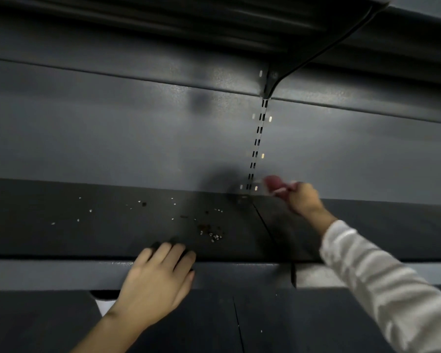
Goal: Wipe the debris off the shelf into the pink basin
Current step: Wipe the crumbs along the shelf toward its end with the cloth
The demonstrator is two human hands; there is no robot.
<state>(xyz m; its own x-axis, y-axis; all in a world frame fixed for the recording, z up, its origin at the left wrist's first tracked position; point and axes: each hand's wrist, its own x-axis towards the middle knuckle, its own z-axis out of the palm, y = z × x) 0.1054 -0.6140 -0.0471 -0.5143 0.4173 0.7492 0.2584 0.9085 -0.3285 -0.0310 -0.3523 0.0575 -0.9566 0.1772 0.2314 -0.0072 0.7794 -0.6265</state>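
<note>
Debris dots our shelf near its front edge, where our left hand rests relaxed; our right hand grips a blurred reddish object at the back edge.

Left hand: palm down, fingers together and bent at the tips over an edge, bare forearm running down-left. Right hand: reached far forward, fingers closed around a blurred reddish object sticking out left of the grip; arm in white sleeve.

Two hands, one red cloth, one debris-strewn shelf.
</note>
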